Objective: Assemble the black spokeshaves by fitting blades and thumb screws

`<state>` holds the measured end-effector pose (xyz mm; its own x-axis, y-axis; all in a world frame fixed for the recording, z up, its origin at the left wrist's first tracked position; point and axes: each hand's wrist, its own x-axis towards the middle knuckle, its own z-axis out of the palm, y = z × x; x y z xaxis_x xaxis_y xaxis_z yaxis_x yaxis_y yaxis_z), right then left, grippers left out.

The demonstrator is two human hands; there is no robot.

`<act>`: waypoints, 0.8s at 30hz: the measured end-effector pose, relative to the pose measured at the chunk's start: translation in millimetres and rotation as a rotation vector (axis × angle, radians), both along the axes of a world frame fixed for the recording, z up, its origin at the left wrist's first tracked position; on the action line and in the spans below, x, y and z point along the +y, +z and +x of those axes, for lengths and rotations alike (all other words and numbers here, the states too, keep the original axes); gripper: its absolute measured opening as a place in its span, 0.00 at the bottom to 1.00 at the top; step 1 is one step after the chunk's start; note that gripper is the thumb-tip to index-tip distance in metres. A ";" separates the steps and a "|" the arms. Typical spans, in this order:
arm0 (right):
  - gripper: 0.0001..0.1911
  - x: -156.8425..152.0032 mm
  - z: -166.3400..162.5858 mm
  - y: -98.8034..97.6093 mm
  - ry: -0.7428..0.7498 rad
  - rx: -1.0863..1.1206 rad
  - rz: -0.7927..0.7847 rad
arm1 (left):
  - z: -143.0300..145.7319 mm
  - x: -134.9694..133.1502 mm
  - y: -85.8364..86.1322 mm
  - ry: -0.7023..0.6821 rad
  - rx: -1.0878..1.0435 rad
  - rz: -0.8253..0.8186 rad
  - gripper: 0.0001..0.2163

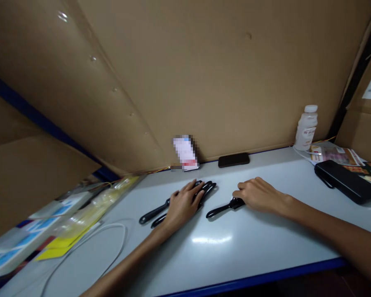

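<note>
Black utensil point(225, 207), single, glossy: lies at centre of frame, narrow handle pointing left, broader end beneath the right hand point(257, 194). Judged light, stiff, a little slippery, not readily broken; best taken by the slim handle. Right hand: palm down, fingers bent over the broader end; whether they pinch it cannot be told, the undersides being hidden.

Black utensils point(209, 188), a group, count uncertain: left of centre, side by side, handles towards the lower left. Judged likewise light and rigid, prone to slide over one another; handles offer the surest hold. Left hand point(183, 203): laid across them, fingers extended and parted, not closed round any.

Desk point(179, 260), pale, glossy: beneath all the foregoing.

Containers. Bottle point(306, 131), white-capped, upright, right of frame; fill level not discernible. Black case point(346, 181), shut, far right; contents unseen. Printed packet point(336, 156), flat, behind the case; contents uncertain. Clear plastic packaging point(100, 204), left; contents unclear.

Sundries. Phone point(186, 153), propped, pixelated, upper centre. Dark flat slab point(234, 160), to its right. White cable point(124, 237), looped, lower left.
</note>
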<state>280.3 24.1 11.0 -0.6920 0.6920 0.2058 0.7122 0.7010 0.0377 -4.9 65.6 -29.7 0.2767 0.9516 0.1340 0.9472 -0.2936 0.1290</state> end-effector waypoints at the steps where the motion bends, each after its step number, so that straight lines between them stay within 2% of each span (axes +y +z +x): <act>1: 0.16 0.9 1.6 2.4 -0.004 -0.007 -0.002 | 14.5 -1.9 -0.4 0.005 -0.007 0.012 0.22; 3: 0.16 3.7 6.0 8.0 -0.036 -0.036 -0.018 | 46.5 -4.5 -2.2 -0.044 -0.023 0.002 0.19; 6: 0.14 10.3 16.5 17.0 -0.166 -0.107 -0.086 | 100.8 -3.6 -4.8 -0.134 -0.081 0.024 0.17; 8: 0.13 16.6 26.3 21.2 -0.262 -0.136 -0.110 | 137.5 2.0 -3.4 -0.120 -0.138 -0.011 0.15; 10: 0.13 23.6 37.0 23.7 -0.340 -0.140 -0.095 | 167.9 12.2 3.3 -0.103 -0.225 -0.041 0.16; 12: 0.15 30.1 46.8 25.5 -0.423 -0.132 -0.072 | 185.1 24.1 15.1 -0.127 -0.328 -0.050 0.21; 14: 0.18 34.7 54.0 28.0 -0.509 -0.115 -0.051 | 185.6 32.6 27.8 -0.186 -0.363 -0.010 0.22; 17: 0.21 35.5 59.3 34.2 -0.611 -0.086 -0.043 | 162.9 30.1 36.3 -0.284 -0.359 0.035 0.21; 20: 0.22 26.7 59.5 41.8 -0.627 -0.064 -0.081 | 134.7 11.1 29.3 -0.387 -0.282 -0.010 0.18; 21: 0.22 21.9 58.5 43.7 -0.608 -0.065 -0.110 | 127.9 3.4 25.7 -0.407 -0.242 -0.011 0.20; 24: 0.25 5.3 52.1 44.8 -0.520 -0.091 -0.233 | 118.0 -18.4 19.6 -0.384 -0.087 0.004 0.23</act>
<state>332.3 29.4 55.8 -0.2565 0.9658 -0.0369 0.9665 0.2567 0.0018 113.1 47.2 -10.1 0.6002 0.7803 0.1759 0.7537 -0.6253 0.2022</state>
